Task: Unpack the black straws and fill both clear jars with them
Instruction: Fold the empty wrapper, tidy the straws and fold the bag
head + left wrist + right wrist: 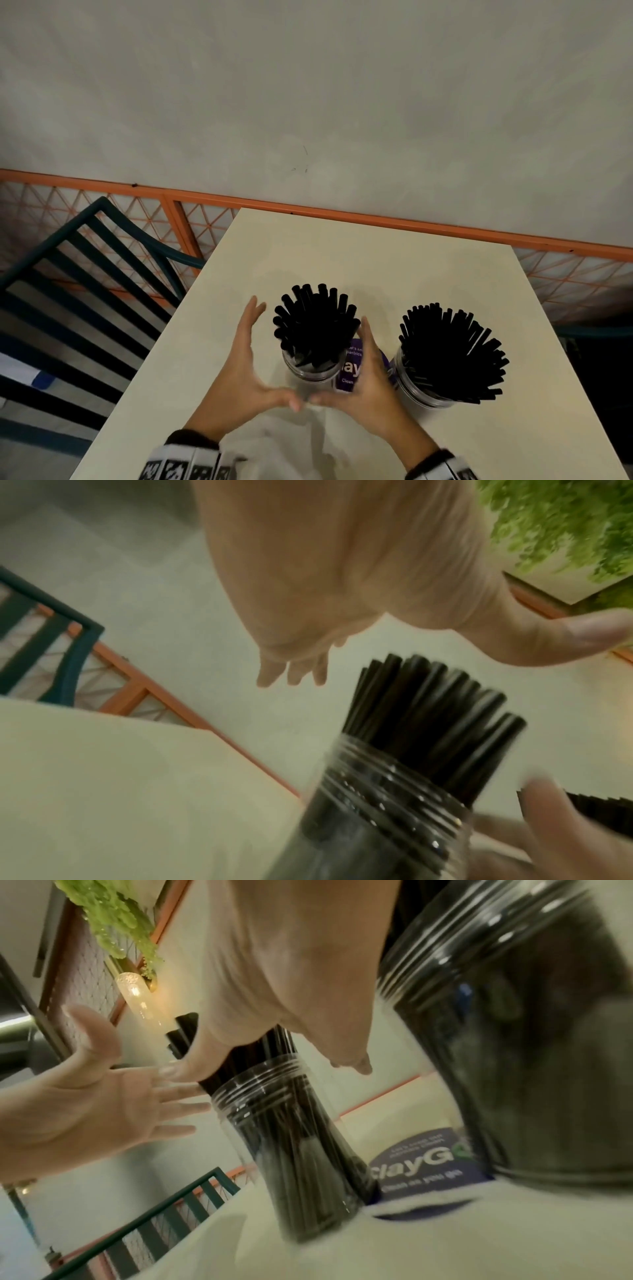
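Two clear jars stand on the cream table (376, 260), both packed with black straws. Around the left jar (313, 368) and its straws (315, 322) both my hands are spread with straight fingers. My left hand (251, 363) is just left of it and apart from it. My right hand (368, 377) is at its right side, and the thumb tips nearly meet in front. Neither hand grips anything. In the left wrist view the left hand (342, 588) hovers over that jar (377, 804). In the right wrist view the right hand (274, 974) is beside the same jar (291, 1137). The right jar (428, 394) stands untouched.
A purple printed card (351, 366) stands between the jars. Pale crumpled wrapping (274, 445) lies at the table's near edge. A dark green slatted chair (85, 274) is off the table's left side, and an orange mesh railing (342, 216) runs behind it.
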`<state>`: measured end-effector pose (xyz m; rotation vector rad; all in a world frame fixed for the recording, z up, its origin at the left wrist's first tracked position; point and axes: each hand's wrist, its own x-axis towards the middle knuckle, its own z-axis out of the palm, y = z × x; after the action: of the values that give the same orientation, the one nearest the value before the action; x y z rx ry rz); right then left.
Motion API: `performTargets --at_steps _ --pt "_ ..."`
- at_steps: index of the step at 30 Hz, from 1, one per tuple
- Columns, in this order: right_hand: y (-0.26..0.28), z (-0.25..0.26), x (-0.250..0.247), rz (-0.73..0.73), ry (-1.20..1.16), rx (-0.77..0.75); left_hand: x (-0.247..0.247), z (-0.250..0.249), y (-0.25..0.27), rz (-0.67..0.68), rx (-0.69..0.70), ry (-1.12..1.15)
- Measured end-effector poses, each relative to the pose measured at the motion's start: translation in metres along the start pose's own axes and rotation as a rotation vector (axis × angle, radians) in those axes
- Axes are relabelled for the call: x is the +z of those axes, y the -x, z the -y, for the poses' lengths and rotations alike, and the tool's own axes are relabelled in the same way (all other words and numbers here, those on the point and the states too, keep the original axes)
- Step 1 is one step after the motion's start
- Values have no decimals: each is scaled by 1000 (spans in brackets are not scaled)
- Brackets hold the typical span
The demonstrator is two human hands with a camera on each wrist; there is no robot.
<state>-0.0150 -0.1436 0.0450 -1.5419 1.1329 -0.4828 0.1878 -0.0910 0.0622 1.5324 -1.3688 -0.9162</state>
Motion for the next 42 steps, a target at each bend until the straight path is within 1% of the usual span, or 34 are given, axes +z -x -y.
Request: performTargets --at_steps 3,4,6,8,9,11,12,13,14,15,16,18,19,20,21,22,23,24,25,26,27,28,30,31,33,35,37,39,40,42 --pt "17 -12 6 38 71 108 -23 -3 29 24 -57 -106" --pt "23 -21 10 50 91 133 -31 -3 37 36 -102 -156" --pt "33 -25 16 105 122 209 -48 3 54 71 -220 -275" --pt "40 -25 21 152 166 284 -59 18 78 63 -364 -389" --pt "43 -26 24 177 202 309 -62 26 93 43 -432 -429" --pt "51 -26 31 213 268 336 -61 51 121 -48 -544 -465" --pt "56 -26 36 227 281 352 -59 64 130 -143 -586 -437" --pt "60 -26 40 245 280 382 -56 69 135 -251 -611 -327" --pt "63 -28 45 265 274 406 -52 67 137 -308 -621 -165" --pt "66 -29 51 287 267 415 -51 69 137 -351 -599 9" --pt "68 -32 56 317 261 409 -52 68 136 -384 -634 65" --pt "72 -39 65 357 243 389 -48 78 135 -354 -607 124" --pt "73 -42 69 355 243 377 -46 85 138 -334 -594 153" --pt "73 -45 73 330 241 359 -43 89 140 -308 -619 140" --pt "73 -49 76 281 230 349 -42 91 141 -220 -642 111" --pt "73 -52 78 226 209 349 -43 93 148 -77 -665 52" --pt "74 -55 77 179 175 346 -44 93 154 31 -656 -27" --pt "77 -56 75 145 136 337 -47 90 158 86 -623 -69" --pt "81 -56 71 126 90 322 -48 85 162 149 -583 -53" --pt "85 -58 67 119 29 303 -49 79 166 201 -514 -23" --pt "90 -59 62 128 -31 268 -50 76 170 211 -479 16" --pt "97 -57 58 148 -85 238 -49 79 174 182 -474 49" --pt "109 -59 50 174 -134 202 -43 80 181 126 -495 141" --pt "115 -60 46 182 -151 197 -39 70 186 132 -497 174" --pt "127 -65 37 179 -213 179 -27 51 189 136 -440 174" --pt "141 -67 28 136 -287 152 -19 40 193 92 -380 202" --pt "154 -71 21 102 -375 153 -12 36 198 104 -349 272" --pt "163 -78 18 78 -442 176 -3 37 205 125 -377 396" --pt "165 -84 18 66 -442 188 1 40 210 130 -405 469" --pt "167 -92 19 50 -425 234 9 41 215 121 -424 522"
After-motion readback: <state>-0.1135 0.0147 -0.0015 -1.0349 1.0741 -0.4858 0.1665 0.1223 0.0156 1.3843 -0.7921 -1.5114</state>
